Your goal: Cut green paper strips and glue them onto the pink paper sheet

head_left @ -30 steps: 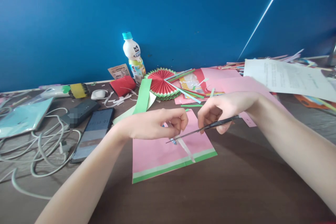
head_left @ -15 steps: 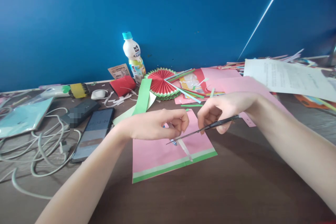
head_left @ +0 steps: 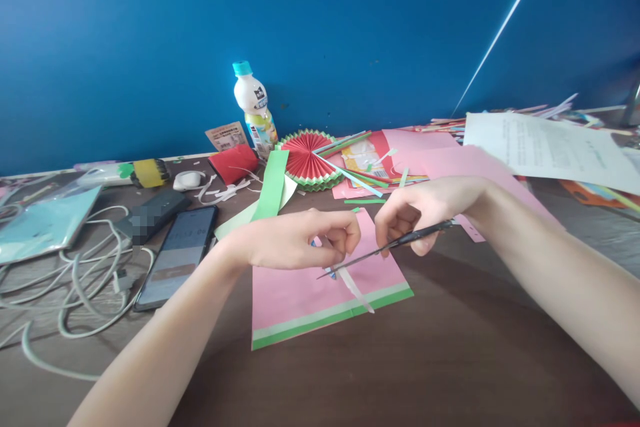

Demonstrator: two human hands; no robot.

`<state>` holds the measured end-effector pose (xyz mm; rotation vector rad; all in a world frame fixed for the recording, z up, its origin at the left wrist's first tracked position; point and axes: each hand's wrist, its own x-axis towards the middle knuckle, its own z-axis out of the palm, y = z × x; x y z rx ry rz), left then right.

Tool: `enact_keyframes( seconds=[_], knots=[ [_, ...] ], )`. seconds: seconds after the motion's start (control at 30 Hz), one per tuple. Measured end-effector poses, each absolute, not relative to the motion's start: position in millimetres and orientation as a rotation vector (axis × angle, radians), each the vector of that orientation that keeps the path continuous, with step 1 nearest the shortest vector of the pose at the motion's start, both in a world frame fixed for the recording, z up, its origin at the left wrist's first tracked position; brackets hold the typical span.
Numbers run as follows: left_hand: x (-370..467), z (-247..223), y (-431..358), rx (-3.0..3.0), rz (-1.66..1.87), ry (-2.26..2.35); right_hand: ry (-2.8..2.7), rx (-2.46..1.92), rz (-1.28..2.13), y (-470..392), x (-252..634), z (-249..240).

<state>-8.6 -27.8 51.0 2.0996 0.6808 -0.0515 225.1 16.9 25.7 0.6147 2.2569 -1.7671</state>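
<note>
My right hand [head_left: 420, 217] is closed around the dark handle of a pair of scissors [head_left: 403, 239]. The thin blades reach left and slightly down, crossing just under the fingertips of my left hand [head_left: 320, 237]. That hand is closed in a pinch on a thin whitish strip [head_left: 356, 288], whose loose end dangles below the blades. Small blue-and-white patches show by the left fingers, mostly hidden, and I cannot make out what they belong to. Beneath both hands lies a pink sheet [head_left: 295, 300] with a pale and bright green border along its near edge.
Behind my hands stand a pleated red-and-green paper fan [head_left: 305, 160] and a white bottle [head_left: 255, 107]. A green paper strip [head_left: 271, 183] lies before them. To the left are a phone [head_left: 177, 257] and tangled cables [head_left: 80, 280]. Pink paper [head_left: 480, 180] and a printed sheet [head_left: 545, 147] lie right.
The loose end of the whitish strip has swung slightly to the right and down. Both hands and the scissors have hardly moved.
</note>
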Motion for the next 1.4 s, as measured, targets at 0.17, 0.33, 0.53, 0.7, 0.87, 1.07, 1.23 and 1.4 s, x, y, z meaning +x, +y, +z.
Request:
enact_keyframes(
  seconds=[0.17,0.33,0.53,0.7,0.87,1.07,1.23,1.4],
  knots=[
    [-9.2,49.7,-27.7,2.099,-0.050,0.676,2.254,0.617,-1.755,18.2,225.6,25.4],
    [-9.0,49.7,-27.7,2.115,-0.048,0.675,2.249,0.618,-1.767,18.1,225.4,25.5],
    [-8.8,50.8,-28.1,2.084,-0.042,0.674,2.223,0.628,-1.760,18.8,227.1,25.7],
    [-14.0,57.1,-27.7,2.115,0.004,0.733,2.268,0.638,-1.737,21.2,233.0,28.8],
    [-31.0,61.9,-17.8,2.219,0.093,1.124,2.270,0.684,-1.796,27.9,248.7,30.3],
    [-61.5,53.2,5.4,2.239,0.422,1.479,2.213,0.741,-1.968,34.5,265.3,28.5],
    [-73.0,48.0,15.2,2.232,0.563,1.607,2.202,0.791,-1.951,32.7,264.7,31.3],
    [-78.7,44.6,19.2,2.210,0.691,1.540,2.245,0.720,-1.930,36.2,267.3,28.3]
  ],
)
